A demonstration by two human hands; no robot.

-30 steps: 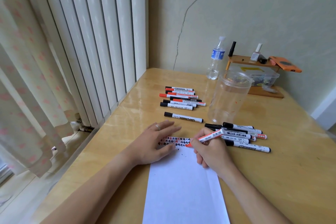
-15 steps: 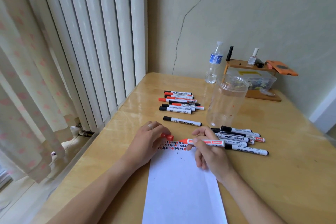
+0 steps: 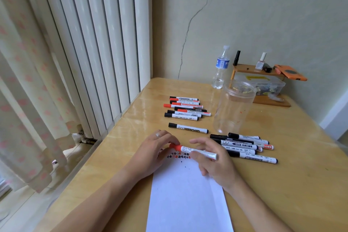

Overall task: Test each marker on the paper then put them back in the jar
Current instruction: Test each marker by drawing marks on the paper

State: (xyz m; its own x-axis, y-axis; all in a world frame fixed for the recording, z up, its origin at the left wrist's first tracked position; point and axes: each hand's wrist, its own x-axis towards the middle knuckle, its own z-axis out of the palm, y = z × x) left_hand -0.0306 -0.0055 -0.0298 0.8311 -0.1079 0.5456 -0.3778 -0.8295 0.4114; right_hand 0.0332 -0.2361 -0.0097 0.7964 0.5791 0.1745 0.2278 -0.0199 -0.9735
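A red-capped white marker (image 3: 195, 151) lies level between my hands, just above the top edge of the white paper (image 3: 188, 198). My left hand (image 3: 156, 149) pinches its red cap. My right hand (image 3: 212, 162) grips the barrel. Small red and black test marks run along the paper's top. The clear plastic jar (image 3: 233, 107) stands upright and holds no markers, behind my right hand. Several markers (image 3: 185, 108) lie in a row at the back left, one black marker (image 3: 188, 128) alone in front of them, and several more markers (image 3: 244, 147) to the right.
A water bottle (image 3: 221, 68) stands near the wall. A small wooden shelf (image 3: 259, 81) with a plastic box, a nail polish bottle and an orange item sits at the back right. White radiator fins and a curtain line the table's (image 3: 291, 184) left side.
My right hand lifted the marker's tip off the paper and turned it level. My left hand brought the red cap over and it now sits on the marker's tip.
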